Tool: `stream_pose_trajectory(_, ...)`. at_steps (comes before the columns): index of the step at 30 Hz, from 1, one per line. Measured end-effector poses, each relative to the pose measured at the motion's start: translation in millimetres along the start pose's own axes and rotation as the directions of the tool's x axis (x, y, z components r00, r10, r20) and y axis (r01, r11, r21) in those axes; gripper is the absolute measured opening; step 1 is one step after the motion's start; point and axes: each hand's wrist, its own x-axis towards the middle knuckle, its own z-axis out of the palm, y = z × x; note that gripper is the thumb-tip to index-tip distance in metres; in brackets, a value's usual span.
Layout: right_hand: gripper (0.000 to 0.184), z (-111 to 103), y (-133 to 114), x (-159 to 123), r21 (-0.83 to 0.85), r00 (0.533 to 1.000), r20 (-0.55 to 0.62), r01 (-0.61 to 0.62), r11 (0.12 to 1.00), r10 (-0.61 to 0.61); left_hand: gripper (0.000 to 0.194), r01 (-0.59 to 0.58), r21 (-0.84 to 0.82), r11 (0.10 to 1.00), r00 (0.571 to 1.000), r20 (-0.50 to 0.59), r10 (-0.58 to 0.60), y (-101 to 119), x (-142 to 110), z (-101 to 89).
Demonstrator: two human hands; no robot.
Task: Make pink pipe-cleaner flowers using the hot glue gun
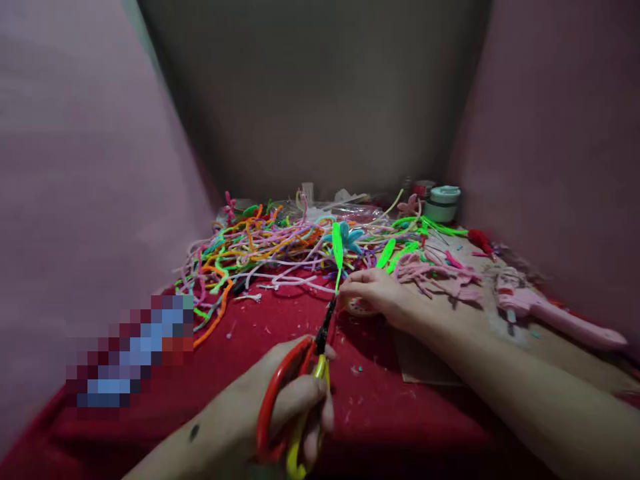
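Observation:
My left hand (280, 400) is closed round the red and yellow handles of a pair of scissors (295, 400), whose dark blades (327, 323) point up toward a neon green pipe cleaner (338, 250). My right hand (375, 293) pinches the lower end of that green pipe cleaner, holding it upright just above the red cloth (240, 360). The blade tips meet the pipe cleaner right beside my right fingers. A roll of tape lies partly hidden under my right hand.
A big tangle of coloured pipe cleaners (260, 247) covers the back of the cloth. Pink fluffy pieces (435, 273), a pink glue gun (550, 313) and a mint green container (443, 202) lie to the right. Pink walls close in on both sides.

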Motion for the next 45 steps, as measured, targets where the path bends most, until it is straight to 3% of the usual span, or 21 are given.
stream_pose_trajectory(4, 0.013, 0, 0, -2, -0.01, 1.0, -0.01, -0.01, 1.0, 0.009, 0.026, 0.026, -0.067, 0.997, 0.999, 0.033, -0.024, -2, 5, -3.5)
stream_pose_trajectory(12, 0.012, 1, 0, -2, -0.005, 0.999, -0.037, -0.011, 1.0, 0.011, 0.022, 0.001, -0.135, 0.991, 1.0, -0.006, -0.001, 1, 11, -1.0)
stream_pose_trajectory(21, 0.015, 2, -3, -5, -0.121, 0.999, -0.045, -0.004, 0.993, -0.001, 0.027, 0.014, -0.014, 1.0, 0.998, -0.059, -0.015, 8, 10, 0.4)
stream_pose_trajectory(27, 0.014, 2, -3, -5, -0.071, 0.999, -0.035, 0.003, 0.997, -0.006, 0.026, 0.005, -0.004, 1.0, 0.999, -0.046, -0.006, -3, 17, -4.6)
stream_pose_trajectory(35, 0.013, 1, 1, -3, -0.013, 1.0, -0.02, 0.021, 1.0, -0.021, 0.021, -0.001, 0.007, 1.0, 0.995, -0.098, 0.001, 10, 19, 1.9)
stream_pose_trajectory(45, 0.013, 0, 3, -1, -0.067, 0.997, -0.07, 0.01, 0.998, -0.015, 0.024, 0.027, 0.099, 0.995, 0.991, -0.136, -0.014, -5, 15, -10.6)
